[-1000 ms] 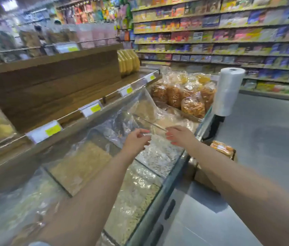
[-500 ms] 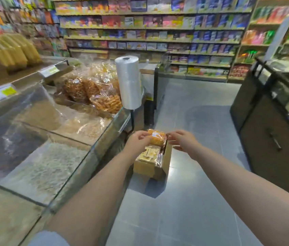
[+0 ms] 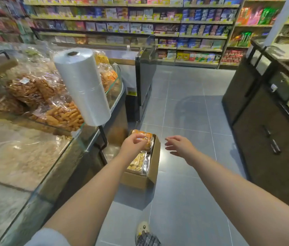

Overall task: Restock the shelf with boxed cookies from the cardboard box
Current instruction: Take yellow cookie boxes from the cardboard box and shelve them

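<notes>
The left hand (image 3: 134, 144), just left of the frame's centre, reaches down into the cardboard box (image 3: 155, 157), and its curled fingers close on the top of an orange cookie pack (image 3: 144, 136) at the far end of the box. The right hand (image 3: 179, 145) hangs beside the box on its right. It is released, with the fingers spread and loose, touching nothing and holding nothing.

The box stands open on the grey tiled floor (image 3: 184, 112), close against the foot of the glass counter (image 3: 80, 144). A second clear pack of pale cookies (image 3: 136, 162) lies in it, nearer the camera than the orange one.

Above the box, a roll of plastic bags (image 3: 82, 86) stands tilted on a black holder at the counter's edge. Bags of fried snacks (image 3: 64, 114) lie piled on the counter in the left of the frame. A dark cabinet (image 3: 264, 130) fills the right side. Shelves of boxed goods (image 3: 158, 20) run across the top. A shoe (image 3: 142, 229) shows at the bottom centre.
</notes>
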